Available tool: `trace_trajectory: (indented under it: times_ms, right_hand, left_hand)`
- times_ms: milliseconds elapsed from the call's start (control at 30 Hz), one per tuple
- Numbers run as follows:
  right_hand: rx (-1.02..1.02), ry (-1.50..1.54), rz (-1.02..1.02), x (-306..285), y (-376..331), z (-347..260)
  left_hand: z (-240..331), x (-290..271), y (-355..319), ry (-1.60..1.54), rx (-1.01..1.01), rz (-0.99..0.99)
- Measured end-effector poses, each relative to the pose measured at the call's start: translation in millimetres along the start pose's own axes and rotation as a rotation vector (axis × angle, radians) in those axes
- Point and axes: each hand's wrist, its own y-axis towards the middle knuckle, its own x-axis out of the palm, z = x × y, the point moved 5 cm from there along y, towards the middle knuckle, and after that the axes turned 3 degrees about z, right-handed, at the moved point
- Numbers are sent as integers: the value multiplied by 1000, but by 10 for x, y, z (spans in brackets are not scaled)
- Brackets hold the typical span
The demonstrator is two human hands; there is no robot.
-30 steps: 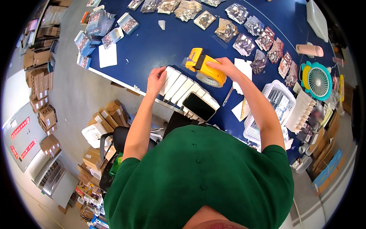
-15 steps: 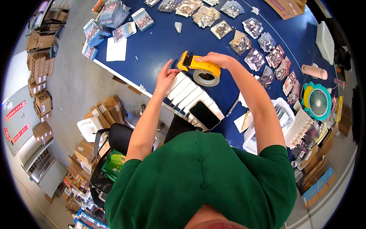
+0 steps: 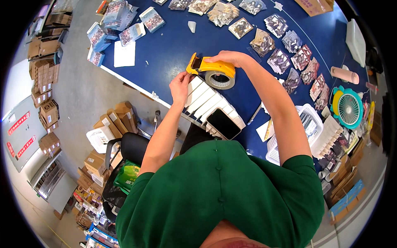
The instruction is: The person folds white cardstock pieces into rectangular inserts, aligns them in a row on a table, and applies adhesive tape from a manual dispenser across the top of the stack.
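Observation:
My right hand (image 3: 232,58) grips a yellow tape dispenser (image 3: 220,67) from above, with a roll of tape (image 3: 216,82) hanging under its frame. At the dispenser's front end, my left hand (image 3: 179,87) has thumb and fingertips pinched together. What lies between those fingers is too small to make out. Just below the dispenser, a row of slim white boxes (image 3: 203,99) stands packed side by side along the table's near edge. A black-screened phone (image 3: 223,123) lies on the near end of that row.
Stacks of printed cards (image 3: 279,60) curve across the blue table (image 3: 165,53). Blue printed boxes (image 3: 116,16) and a white sheet (image 3: 124,53) are at far left. A white basket (image 3: 312,124), teal fan (image 3: 350,108) and pink bottle (image 3: 345,75) stand right; a chair (image 3: 133,149) is left.
My left hand's spread fingers have closed into a pinch at the dispenser's front end. The dispenser, in my right hand, has shifted slightly left and up in view.

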Motion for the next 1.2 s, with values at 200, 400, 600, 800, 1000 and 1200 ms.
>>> trace_trajectory:
  times_ms: [200, 400, 600, 800, 1000, 1200]
  right_hand:
    - [11, 144, -69, 12, 46, 45]
    - [13, 181, -108, -44, 112, 92]
    - [15, 250, -123, -183, 28, 197]
    - [56, 287, -34, -335, -127, 303]
    - [44, 353, -52, -521, -305, 660]
    - [73, 453, 23, -697, -629, 998]
  left_hand:
    - [54, 40, 26, -6, -112, 6]
    - [-19, 34, 102, 45, -120, -14]
    - [-21, 83, 115, 42, -169, 25]
    - [19, 65, 138, 198, -58, 86]
    - [47, 45, 147, 270, -7, 88]
    - [59, 93, 138, 205, -89, 59]
